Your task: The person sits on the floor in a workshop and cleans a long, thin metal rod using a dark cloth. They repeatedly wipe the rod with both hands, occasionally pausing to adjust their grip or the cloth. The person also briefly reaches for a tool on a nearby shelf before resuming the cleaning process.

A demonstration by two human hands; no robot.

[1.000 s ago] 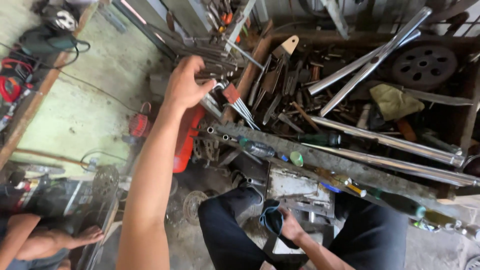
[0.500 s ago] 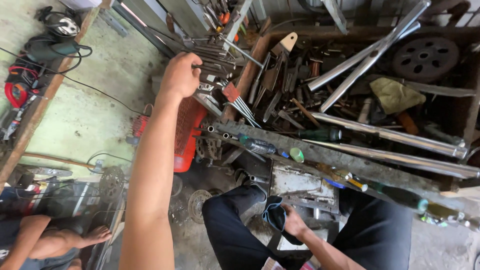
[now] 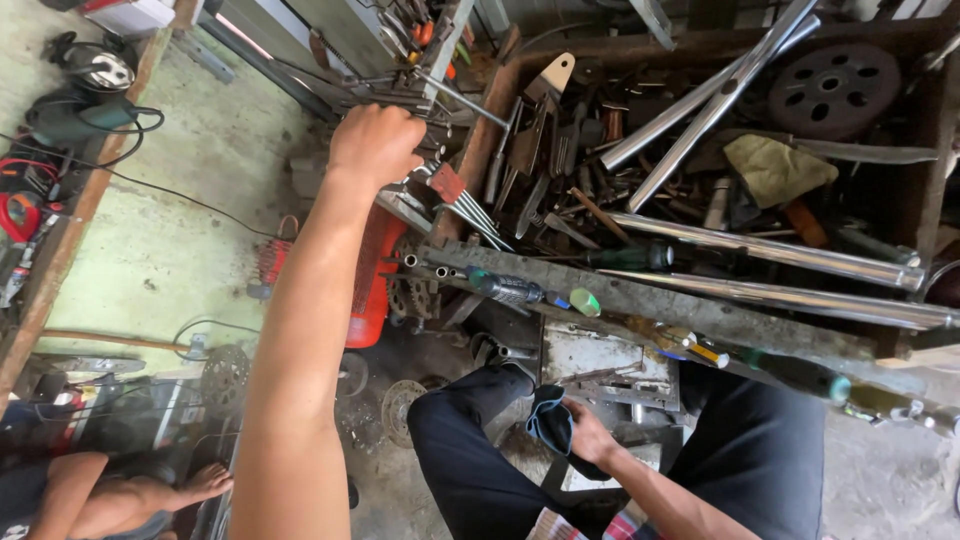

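Here, left hand (image 3: 375,145) gripping thin grey metal rods (image 3: 400,98); right hand (image 3: 590,437) holding dark cloth (image 3: 550,420)

A metal repair workshop: a wooden crate (image 3: 500,100) heaped with hand tools, chrome tubes (image 3: 760,252), gear wheels.

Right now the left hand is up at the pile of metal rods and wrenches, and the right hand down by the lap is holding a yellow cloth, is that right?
Not quite. The head view shows the right hand holding a dark blue cloth, not a yellow one. The rest stands: the left hand is up at the pile of metal rods and wrenches.
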